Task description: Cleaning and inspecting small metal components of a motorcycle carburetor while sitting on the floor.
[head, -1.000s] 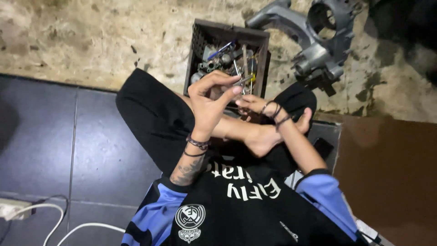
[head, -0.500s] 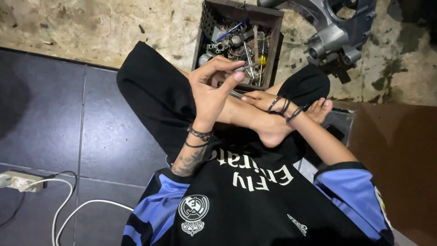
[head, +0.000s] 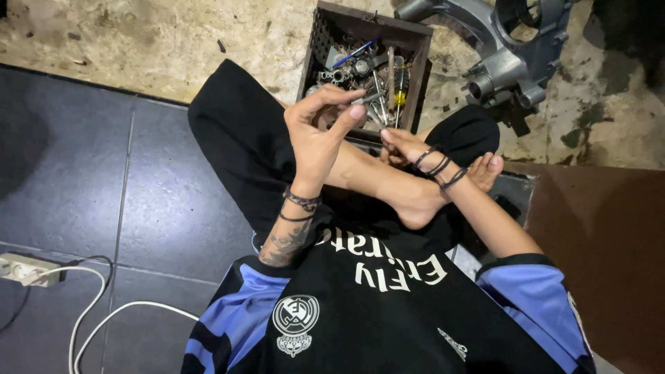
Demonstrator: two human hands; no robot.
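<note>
My left hand (head: pixel 315 135) is raised with the wrist bent back, thumb and forefinger in a pinch grip on a small metal part (head: pixel 365 100) just in front of the box (head: pixel 313 41) of tools. My right hand (head: pixel 402 147) lies low over my foot (head: pixel 415 197), palm down; I cannot tell whether its grip is closed.

Black jersey (head: pixel 388 312) w/ blue sleeves, blue-and-black striped side panels. White round crest on chest, white lettering across front, small white mark nr hem. Black trousers (head: pixel 235 138); bare foot (head: pixel 429 187). Left hand (head: pixel 315 135): two dark bands below it at wrist, dark tattoo further down forearm. Right hand (head: pixel 402 145): approx. three thin dark bands just behind it at wrist.
</note>
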